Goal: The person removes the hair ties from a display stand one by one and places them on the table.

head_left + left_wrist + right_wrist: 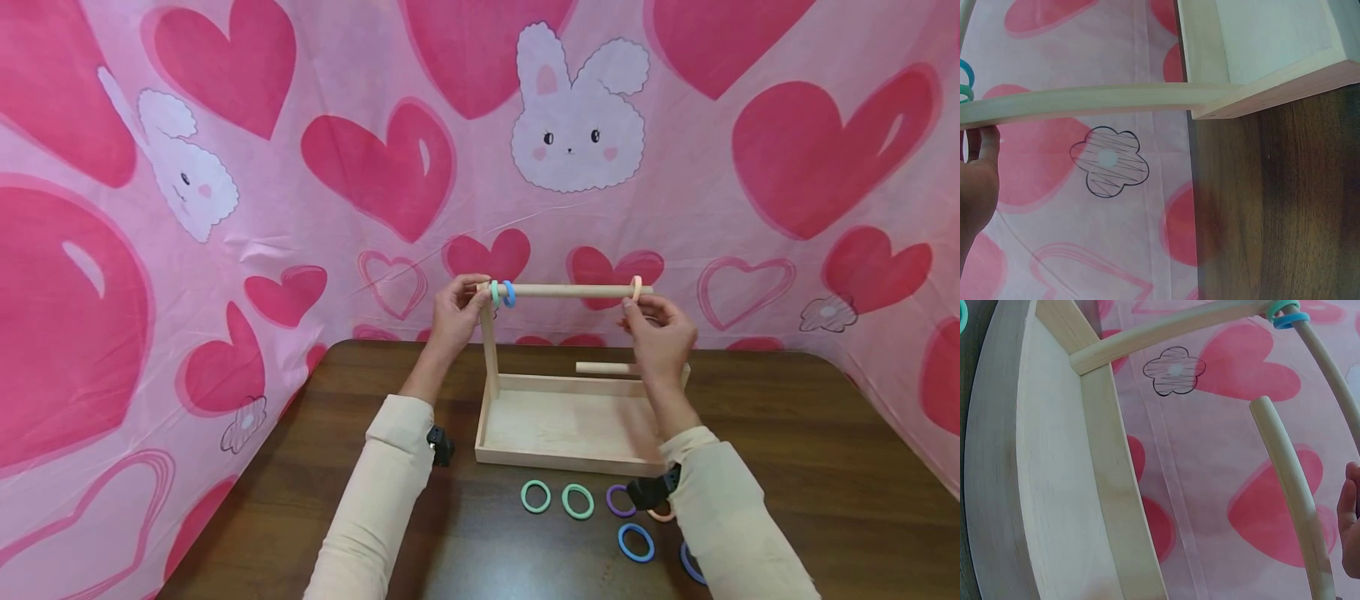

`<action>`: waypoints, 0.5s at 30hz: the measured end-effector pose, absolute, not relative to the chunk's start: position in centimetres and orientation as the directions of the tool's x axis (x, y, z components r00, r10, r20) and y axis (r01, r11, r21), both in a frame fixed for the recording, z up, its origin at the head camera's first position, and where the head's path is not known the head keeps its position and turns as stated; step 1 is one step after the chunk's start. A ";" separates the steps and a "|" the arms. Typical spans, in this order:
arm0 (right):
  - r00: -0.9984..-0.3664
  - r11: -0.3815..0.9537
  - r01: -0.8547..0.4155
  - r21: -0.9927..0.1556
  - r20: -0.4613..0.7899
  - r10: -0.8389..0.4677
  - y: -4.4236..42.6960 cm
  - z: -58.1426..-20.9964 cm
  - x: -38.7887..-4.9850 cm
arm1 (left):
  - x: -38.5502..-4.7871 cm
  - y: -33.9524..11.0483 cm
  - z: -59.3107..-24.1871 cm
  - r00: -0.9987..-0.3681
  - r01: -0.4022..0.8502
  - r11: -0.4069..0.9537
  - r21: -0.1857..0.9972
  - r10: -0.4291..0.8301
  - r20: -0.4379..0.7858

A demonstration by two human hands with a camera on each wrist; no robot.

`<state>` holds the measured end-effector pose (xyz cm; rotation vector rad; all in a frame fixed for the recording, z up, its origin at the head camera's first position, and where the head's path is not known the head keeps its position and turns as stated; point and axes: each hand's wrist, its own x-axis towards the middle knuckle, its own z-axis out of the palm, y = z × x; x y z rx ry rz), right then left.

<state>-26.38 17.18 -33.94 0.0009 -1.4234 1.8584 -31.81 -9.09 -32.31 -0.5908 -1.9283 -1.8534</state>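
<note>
At the top left of a wooden rack, my left hand [455, 315] grips the upper end of the upright post [489, 350]. A green ring [495, 293] and a blue ring [512, 293] hang on the upper rod [570, 291] beside that hand. Near the rod's right end, my right hand [663, 337] pinches a peach ring [637, 283], which is around the rod. In the left wrist view, only part of the left hand [977, 181] shows below the post. The right wrist view catches a few right fingers [1350, 519]; the peach ring is out of that view.
Below the rod is the rack's shallow tray [562, 461]. A shorter lower rod [603, 367] juts leftward behind the right forearm. Several loose rings lie in front on the brown table [360, 500], including a green ring [523, 503] and a blue ring [637, 559]. The right sleeve partly covers some.
</note>
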 end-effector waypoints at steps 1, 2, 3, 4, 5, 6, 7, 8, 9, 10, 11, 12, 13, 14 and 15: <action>-0.695 -0.068 -0.570 -0.819 0.436 0.572 17.3 -33.9 -26.3 | -31.8 -9.1 -32.3 -0.831 0.556 0.033 0.831 0.026 0.555; -0.694 -0.066 -0.568 -0.820 0.435 0.573 17.4 -33.9 -26.3 | -31.8 -9.1 -32.3 -0.832 0.554 0.035 0.832 0.025 0.554; -0.694 -0.063 -0.566 -0.822 0.434 0.574 17.5 -34.0 -26.3 | -31.8 -9.1 -32.3 -0.833 0.554 0.037 0.832 0.024 0.553; -0.694 -0.060 -0.563 -0.824 0.432 0.576 17.6 -34.0 -26.3 | -31.8 -9.1 -32.3 -0.833 0.554 0.039 0.832 0.023 0.553; -0.693 -0.064 -0.564 -0.823 0.430 0.578 17.8 -34.0 -26.3 | -31.9 -9.1 -32.3 -0.832 0.555 0.041 0.831 0.023 0.554; -0.691 -0.061 -0.565 -0.823 0.432 0.579 17.9 -33.9 -26.2 | -31.9 -9.1 -32.4 -0.831 0.557 0.043 0.830 0.023 0.556; -0.690 -0.058 -0.564 -0.824 0.432 0.581 18.0 -34.0 -26.2 | -31.9 -9.1 -32.4 -0.830 0.558 0.047 0.829 0.021 0.558; -0.688 -0.053 -0.564 -0.824 0.433 0.582 18.1 -34.0 -26.2 | -31.9 -9.1 -32.4 -0.829 0.560 0.050 0.827 0.020 0.559; -0.687 -0.050 -0.562 -0.825 0.433 0.584 18.2 -34.0 -26.2 | -31.9 -9.0 -32.4 -0.827 0.562 0.054 0.825 0.018 0.562; -0.686 -0.053 -0.562 -0.825 0.430 0.586 18.3 -34.0 -26.2 | -32.0 -9.0 -32.4 -0.826 0.564 0.057 0.824 0.017 0.564; -0.687 -0.059 -0.563 -0.825 0.427 0.587 18.5 -34.0 -26.2 | -32.0 -9.0 -32.4 -0.826 0.563 0.061 0.824 0.015 0.564; -0.688 -0.059 -0.560 -0.826 0.424 0.588 18.6 -34.0 -26.1 | -32.0 -9.1 -32.4 -0.826 0.563 0.062 0.824 0.014 0.563; -0.690 -0.066 -0.558 -0.827 0.419 0.590 18.7 -34.0 -26.1 | -32.0 -9.1 -32.4 -0.827 0.562 0.064 0.824 0.014 0.563; -0.692 -0.073 -0.559 -0.826 0.416 0.591 18.8 -34.0 -26.1 | -32.0 -9.1 -32.4 -0.827 0.562 0.064 0.825 0.014 0.562; -0.692 -0.077 -0.558 -0.826 0.412 0.592 18.8 -33.9 -26.0 | -32.0 -9.1 -32.4 -0.827 0.562 0.063 0.825 0.014 0.562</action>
